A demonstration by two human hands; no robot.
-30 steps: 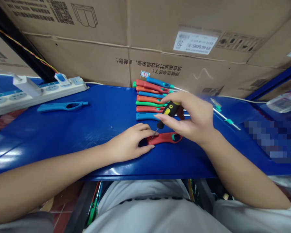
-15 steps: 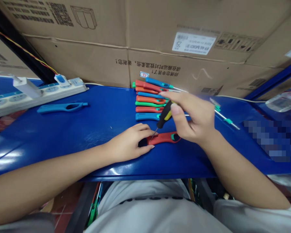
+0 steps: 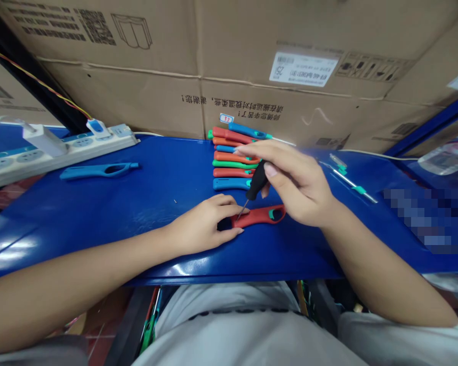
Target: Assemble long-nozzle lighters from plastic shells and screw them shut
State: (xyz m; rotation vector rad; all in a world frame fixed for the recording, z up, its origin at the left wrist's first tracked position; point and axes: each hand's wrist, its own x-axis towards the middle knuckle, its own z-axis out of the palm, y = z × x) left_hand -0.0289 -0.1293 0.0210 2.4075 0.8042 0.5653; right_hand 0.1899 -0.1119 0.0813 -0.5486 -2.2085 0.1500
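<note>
A red lighter handle (image 3: 257, 216) with a green trigger lies on the blue table, its left end between the thumb and fingers of my left hand (image 3: 209, 223). My right hand (image 3: 295, 180) is closed round a screwdriver (image 3: 257, 182) with a black grip. The screwdriver leans, its thin tip on the left part of the red handle. Behind my hands lies a row of several lighters in blue (image 3: 231, 183), red, orange and green, their right ends partly hidden by my right hand.
A blue lighter casing (image 3: 101, 171) lies at the left, in front of a white power strip (image 3: 80, 145). Metal rods with green parts (image 3: 356, 188) lie at the right. A large cardboard box (image 3: 145, 96) stands along the back. A small label (image 3: 226, 118) is by the row.
The right hand has turned the screwdriver and shifted slightly left; the yellow part of its grip no longer shows. The left hand and red lighter handle stay in place.
</note>
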